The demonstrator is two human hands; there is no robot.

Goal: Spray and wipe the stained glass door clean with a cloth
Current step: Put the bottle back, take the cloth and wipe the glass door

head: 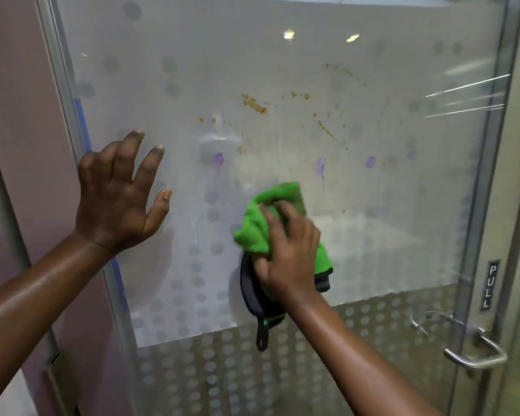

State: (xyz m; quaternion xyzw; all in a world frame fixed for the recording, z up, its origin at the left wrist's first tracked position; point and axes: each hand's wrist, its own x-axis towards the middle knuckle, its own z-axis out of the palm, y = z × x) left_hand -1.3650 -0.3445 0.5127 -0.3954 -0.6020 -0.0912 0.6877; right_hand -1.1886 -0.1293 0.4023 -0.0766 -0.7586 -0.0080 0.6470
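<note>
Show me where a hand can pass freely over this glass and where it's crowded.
Free: the strip between the left hand and the cloth under the right hand; the glass right of the cloth, up to the PULL sign. Crowded: above the cloth, brown stains and purple marks; lower right, the door handle.

Left arm: bare; I see it enter from the lower left edge and slope up to the right.
Left wrist: bent back, hand standing upright above it.
Left grip [114, 199]: back toward me, palm facing away, holding nothing.
Left fingers [149, 166]: spread wide, nearly straight, tips up; thumb [161, 202] splayed to the right.
Right arm: bare; I see it enter from the bottom right and climb up and to the left.
Right wrist: roughly in line with the forearm.
Right grip [288, 256]: back toward me, lower than the left one and well apart from it.
Right fingers [272, 220]: curled; I log them clutching a bunched green cloth [252, 232].
</note>
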